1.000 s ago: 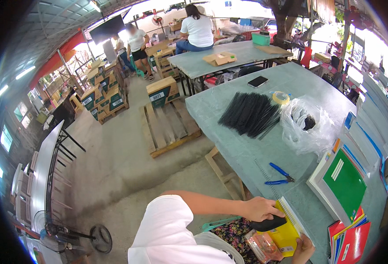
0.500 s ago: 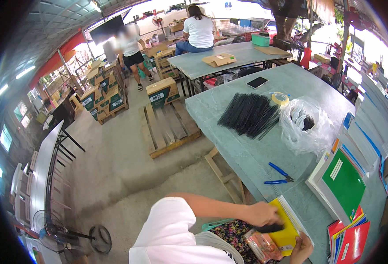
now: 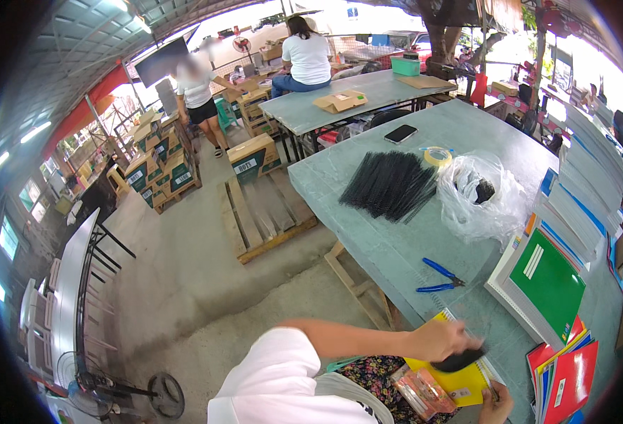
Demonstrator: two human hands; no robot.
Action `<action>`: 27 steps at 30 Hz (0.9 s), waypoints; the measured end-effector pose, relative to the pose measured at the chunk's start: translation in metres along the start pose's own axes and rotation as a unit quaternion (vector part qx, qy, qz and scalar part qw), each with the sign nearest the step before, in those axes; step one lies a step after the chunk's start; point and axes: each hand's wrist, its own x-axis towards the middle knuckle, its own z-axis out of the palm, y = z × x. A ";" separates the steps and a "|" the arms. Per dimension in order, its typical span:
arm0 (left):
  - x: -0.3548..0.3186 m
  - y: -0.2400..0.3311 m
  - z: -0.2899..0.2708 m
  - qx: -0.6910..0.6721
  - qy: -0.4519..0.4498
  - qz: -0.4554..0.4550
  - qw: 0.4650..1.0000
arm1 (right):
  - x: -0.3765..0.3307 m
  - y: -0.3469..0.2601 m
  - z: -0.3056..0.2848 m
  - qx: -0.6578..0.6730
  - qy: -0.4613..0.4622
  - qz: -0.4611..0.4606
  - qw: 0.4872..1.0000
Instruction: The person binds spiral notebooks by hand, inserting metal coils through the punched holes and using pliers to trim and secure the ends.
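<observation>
Presently, right hand pinches the yellow notebook by its edge; just beyond, left hand, blurred, seems closed on a black pad over the cover. Judgement: brace notebook firmly, move pad evenly, clear of pinching fingers. Blue pliers lie beyond left fingers, on surface.

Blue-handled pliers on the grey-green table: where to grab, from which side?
I'd take the blue-handled pliers by both handles, from above and the picture's left. They lie on the table with the handles splayed toward that side, so a grip across both looks easiest; the dark head points right, away from it.
</observation>
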 end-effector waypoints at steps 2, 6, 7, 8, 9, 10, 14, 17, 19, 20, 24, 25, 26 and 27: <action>-0.010 -0.012 0.005 0.064 -0.253 0.128 0.957 | -0.004 0.018 -0.008 0.016 -0.017 0.061 0.998; 0.010 0.015 -0.011 -0.044 0.156 -0.001 0.987 | -0.018 0.041 0.003 0.252 0.024 0.100 0.962; 0.009 0.011 -0.003 -0.044 0.151 -0.001 0.988 | -0.019 0.039 0.011 0.255 0.026 0.104 0.961; 0.002 0.001 0.011 0.021 0.003 0.046 0.999 | -0.016 0.027 0.020 0.280 0.051 0.093 0.954; -0.006 -0.005 0.020 0.085 -0.142 0.090 0.982 | -0.013 0.017 0.024 0.305 0.074 0.079 0.946; -0.021 -0.012 0.025 0.077 -0.143 0.161 0.973 | -0.012 0.011 0.025 0.308 0.068 0.077 0.946; 0.020 0.031 -0.005 -0.093 0.223 0.010 0.970 | -0.015 0.072 0.047 0.390 0.116 0.046 0.912; -0.005 0.002 0.023 0.115 -0.124 0.113 0.979 | -0.014 0.043 0.050 0.459 0.094 0.052 0.882; -0.005 0.002 0.024 0.080 -0.205 0.155 0.963 | -0.013 0.023 0.041 0.421 0.090 0.099 0.897; 0.009 0.013 0.018 0.012 -0.083 0.096 0.992 | -0.015 0.026 0.040 0.397 0.101 0.085 0.908; 0.011 0.022 0.029 -0.024 0.081 0.046 0.995 | -0.015 0.021 0.046 0.413 0.118 0.081 0.899; 0.003 0.013 0.039 0.028 -0.056 0.084 0.995 | -0.014 0.020 0.046 0.415 0.108 0.077 0.900; 0.003 0.007 0.040 0.044 -0.174 0.131 0.975 | -0.012 0.024 0.046 0.434 0.114 0.087 0.889; 0.010 0.016 0.032 0.047 -0.173 0.133 0.975 | -0.014 0.029 0.046 0.454 0.125 0.100 0.876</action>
